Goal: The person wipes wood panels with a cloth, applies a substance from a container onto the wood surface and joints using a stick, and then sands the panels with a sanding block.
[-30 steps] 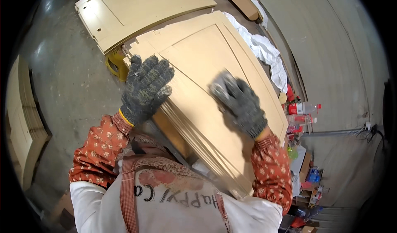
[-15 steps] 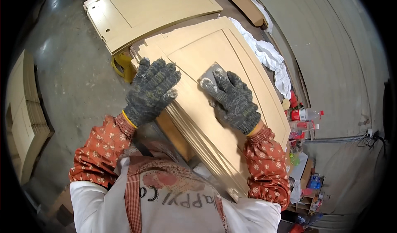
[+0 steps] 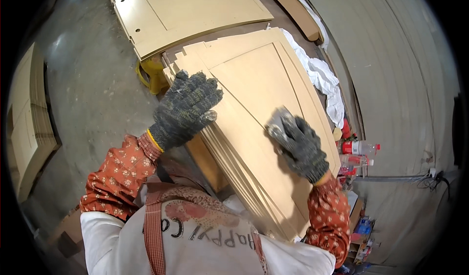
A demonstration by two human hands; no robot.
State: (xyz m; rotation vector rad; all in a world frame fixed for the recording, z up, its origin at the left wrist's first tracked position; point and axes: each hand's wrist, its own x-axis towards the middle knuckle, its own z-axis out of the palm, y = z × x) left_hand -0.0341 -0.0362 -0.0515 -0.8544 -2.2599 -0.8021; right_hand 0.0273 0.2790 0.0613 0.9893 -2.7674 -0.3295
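A cream board with a recessed panel (image 3: 244, 87) lies on top of a stack of similar boards in front of me. Gloved in dark grey knit, my left hand (image 3: 184, 110) rests open and flat at the left edge of this board. My right hand (image 3: 302, 145), in a matching glove with pale worn fingertips, presses a small grey piece of sandpaper (image 3: 276, 116) against the board's face, near the middle right. Motion blurs the sandpaper, and the fingers cover most of it.
Another cream board stack (image 3: 195, 6) stands beyond. More boards (image 3: 30, 123) stand at far left. A yellow object (image 3: 154, 74) sits below the far stack's corner. White cloth (image 3: 320, 74) and plastic bottles (image 3: 359, 148) line the right side, beside a grey curtain-like wall (image 3: 400, 79).
My right hand has slid with the sandpaper toward me and to the right across the board. My left hand stays at the board's left edge. The whole view has shifted slightly.
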